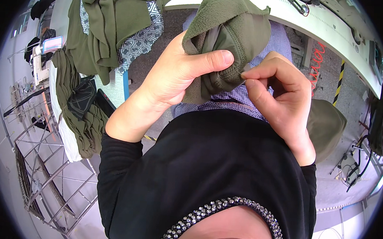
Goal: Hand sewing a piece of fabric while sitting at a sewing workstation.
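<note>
An olive-green fleece garment piece point(255, 32) with a smooth lining and a stitched seam is held up in front of me. My left hand point(189, 70) is closed around its left side, the thumb pressing on the folded cloth. At the seam on its right, my right hand point(276, 87) pinches thumb and forefinger together. A very thin tip shows at these fingertips, too small to name. The piece hangs over my lap, where blue checked cloth point(233, 100) shows.
Olive cloth point(114, 22) and patterned fabric point(141, 36) drape over a table at the left, above a stack of olive pieces point(78, 119). A white table edge point(323, 29) curves along the far right. Below it hang a red coiled hose point(317, 61) and olive cloth point(325, 127).
</note>
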A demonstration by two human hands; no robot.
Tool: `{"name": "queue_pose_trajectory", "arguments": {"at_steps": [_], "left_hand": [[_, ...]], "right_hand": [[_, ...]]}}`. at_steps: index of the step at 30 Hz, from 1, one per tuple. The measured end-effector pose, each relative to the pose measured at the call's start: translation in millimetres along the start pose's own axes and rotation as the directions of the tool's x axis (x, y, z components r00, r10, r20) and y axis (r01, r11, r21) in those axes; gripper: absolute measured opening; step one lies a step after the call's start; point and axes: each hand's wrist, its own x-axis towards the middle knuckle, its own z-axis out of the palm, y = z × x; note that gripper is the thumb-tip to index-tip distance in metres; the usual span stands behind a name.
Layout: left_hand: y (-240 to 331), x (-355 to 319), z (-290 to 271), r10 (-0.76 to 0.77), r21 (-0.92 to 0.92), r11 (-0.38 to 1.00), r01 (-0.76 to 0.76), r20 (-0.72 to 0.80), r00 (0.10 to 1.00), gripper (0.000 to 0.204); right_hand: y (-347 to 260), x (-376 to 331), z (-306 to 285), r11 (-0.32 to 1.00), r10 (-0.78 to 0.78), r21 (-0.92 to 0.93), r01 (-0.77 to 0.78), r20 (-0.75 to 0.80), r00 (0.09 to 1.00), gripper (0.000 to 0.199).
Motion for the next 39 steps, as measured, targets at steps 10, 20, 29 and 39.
{"name": "queue_pose_trajectory", "arguments": {"at_steps": [10, 20, 29, 39], "left_hand": [[-2.1, 0.3, 0.2, 0.055, 0.0, 0.998, -0.055, 0.021, 0.998, 0.051], [-1.0, -1.5, 1.6, 0.027, -0.003, 1.0, -0.027, -0.004, 1.0, 0.051], [-1.0, -1.1, 0.7, -0.001, -0.03, 1.0, 0.001, 0.01, 1.0, 0.048], [-1.1, -0.7, 0.3, 0.009, -0.029, 1.0, -0.008, 0.012, 1.0, 0.047]], "right_hand": [[-0.9, 3.0, -9.3, 0.996, -0.032, 0.082, 0.036, -0.046, 0.998, 0.009], [-1.2, 2.0, -10.2, 0.995, -0.079, -0.059, 0.083, 0.07, 0.994, 0.011], [-1.5, 1.2, -8.5, 0.997, -0.063, -0.05, 0.065, 0.045, 0.997, 0.011], [-0.5, 0.9, -7.9, 0.995, -0.085, -0.057, 0.086, 0.013, 0.996, 0.013]]}}
